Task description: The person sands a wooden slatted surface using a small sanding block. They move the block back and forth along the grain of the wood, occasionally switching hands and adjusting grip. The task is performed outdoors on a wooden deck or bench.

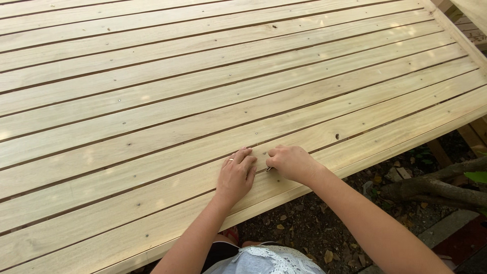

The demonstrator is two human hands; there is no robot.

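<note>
A large slatted panel of pale wooden boards point(203, 101) fills most of the view, with small nail or screw heads dotted along it. My left hand point(237, 172) lies flat on a board near the panel's front edge, fingers together, a ring on one finger. My right hand point(288, 161) sits just to its right, fingers curled around a small thin metal piece point(268, 169) pressed against the wood. What the piece is cannot be told. The two hands almost touch.
The panel's front edge point(355, 167) runs diagonally past my hands. Below it lies bare ground with dry leaves and stones point(314, 228). A thick tree root or branch point(436, 187) lies at the right, beside a wooden leg point(439, 152).
</note>
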